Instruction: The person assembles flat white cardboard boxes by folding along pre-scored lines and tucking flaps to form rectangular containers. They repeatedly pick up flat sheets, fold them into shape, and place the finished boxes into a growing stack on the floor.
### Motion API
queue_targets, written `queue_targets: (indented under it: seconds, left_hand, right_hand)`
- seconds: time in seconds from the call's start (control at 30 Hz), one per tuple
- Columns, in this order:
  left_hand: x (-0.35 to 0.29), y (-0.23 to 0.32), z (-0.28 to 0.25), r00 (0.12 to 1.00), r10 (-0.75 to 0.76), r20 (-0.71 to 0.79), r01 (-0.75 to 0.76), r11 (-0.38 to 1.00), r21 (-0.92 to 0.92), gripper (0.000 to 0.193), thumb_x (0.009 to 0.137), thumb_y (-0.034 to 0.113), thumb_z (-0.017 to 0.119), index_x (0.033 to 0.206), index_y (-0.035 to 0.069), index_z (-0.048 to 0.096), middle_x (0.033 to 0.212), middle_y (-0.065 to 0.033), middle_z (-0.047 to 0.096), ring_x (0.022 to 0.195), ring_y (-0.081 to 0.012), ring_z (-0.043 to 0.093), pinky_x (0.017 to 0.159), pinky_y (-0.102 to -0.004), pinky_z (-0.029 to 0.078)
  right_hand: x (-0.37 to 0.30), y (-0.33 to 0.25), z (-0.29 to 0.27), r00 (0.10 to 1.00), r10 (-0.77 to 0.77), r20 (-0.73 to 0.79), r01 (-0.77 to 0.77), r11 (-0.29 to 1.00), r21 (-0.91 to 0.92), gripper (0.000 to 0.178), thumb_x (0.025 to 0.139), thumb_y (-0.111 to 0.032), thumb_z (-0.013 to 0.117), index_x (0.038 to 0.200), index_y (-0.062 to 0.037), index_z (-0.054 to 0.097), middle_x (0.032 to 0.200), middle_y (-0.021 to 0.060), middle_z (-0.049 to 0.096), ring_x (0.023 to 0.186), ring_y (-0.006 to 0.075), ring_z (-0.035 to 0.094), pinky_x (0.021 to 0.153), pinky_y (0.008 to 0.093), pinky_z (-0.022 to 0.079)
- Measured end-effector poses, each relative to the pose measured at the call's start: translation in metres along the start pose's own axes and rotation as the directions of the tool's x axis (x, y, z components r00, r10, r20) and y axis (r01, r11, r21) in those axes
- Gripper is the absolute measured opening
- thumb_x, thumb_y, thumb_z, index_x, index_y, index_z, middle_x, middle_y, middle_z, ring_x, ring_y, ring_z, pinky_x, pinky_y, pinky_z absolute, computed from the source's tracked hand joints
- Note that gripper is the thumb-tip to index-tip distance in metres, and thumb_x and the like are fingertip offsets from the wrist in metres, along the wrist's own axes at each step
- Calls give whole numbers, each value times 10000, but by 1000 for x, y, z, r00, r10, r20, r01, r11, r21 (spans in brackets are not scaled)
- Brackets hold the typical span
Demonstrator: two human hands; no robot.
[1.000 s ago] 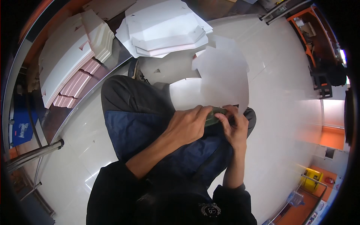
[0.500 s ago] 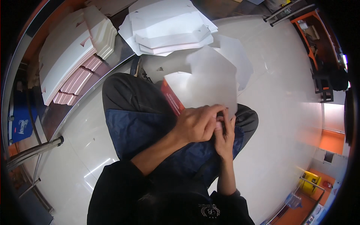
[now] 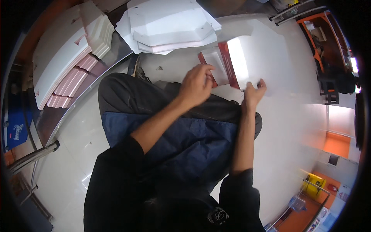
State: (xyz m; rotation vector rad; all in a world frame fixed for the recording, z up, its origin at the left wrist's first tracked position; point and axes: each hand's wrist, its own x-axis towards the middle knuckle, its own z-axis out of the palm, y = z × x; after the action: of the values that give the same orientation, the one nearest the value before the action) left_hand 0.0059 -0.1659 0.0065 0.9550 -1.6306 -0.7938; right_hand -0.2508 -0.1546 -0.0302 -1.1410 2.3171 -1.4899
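Beyond my knees, a white paper food box (image 3: 238, 58) with a red printed side stands open on the floor. A second white box with red edges (image 3: 216, 62) stands close against its left. My left hand (image 3: 197, 86) is just left of and nearer than the boxes, empty, its fingers loosely bent and apart. At the near edge of the right-hand box is my right hand (image 3: 254, 94), with thumb and fingers spread; whether it touches the box is hard to see.
Flat white box blanks (image 3: 166, 27) lie stacked ahead. Another tall stack of blanks (image 3: 65, 58) sits on a dark low shelf at left. A blue apron (image 3: 166, 143) covers my crossed legs. A black stool (image 3: 329, 92) stands far right.
Both hands have moved forward from my lap and apart. The box they were working on has gone from my lap to the floor ahead, beside the other box.
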Motion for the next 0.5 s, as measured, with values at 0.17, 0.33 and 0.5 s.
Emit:
queue_targets:
  seconds: [0.17,0.33,0.5]
  left_hand:
    - [-6,-57,1,812,-520,267,514,852,97,242,893,123,523,1116,68,598,996,-158,659,926,-300,637,811,-394,496]
    - [-3,-78,22,795,-518,314,485,855,182,350,877,247,562,1175,67,536,1101,-217,597,1055,-372,582,924,-454,459]
    - [32,-106,47,771,-635,46,636,771,-15,547,912,377,578,1326,51,427,1191,-257,551,1084,-394,568,914,-452,457]
  right_hand:
    - [5,-8,52,995,-59,83,74,980,-183,626,731,2,548,1329,92,385,1317,259,428,1229,353,457,1023,393,389]
    - [-12,-33,53,995,-75,70,92,950,-299,530,755,-98,521,1250,92,513,1265,263,435,1162,394,467,1016,431,389]
    - [2,-4,51,981,-27,190,59,984,-165,520,808,-208,556,1226,101,537,1272,270,419,894,337,614,693,378,547]
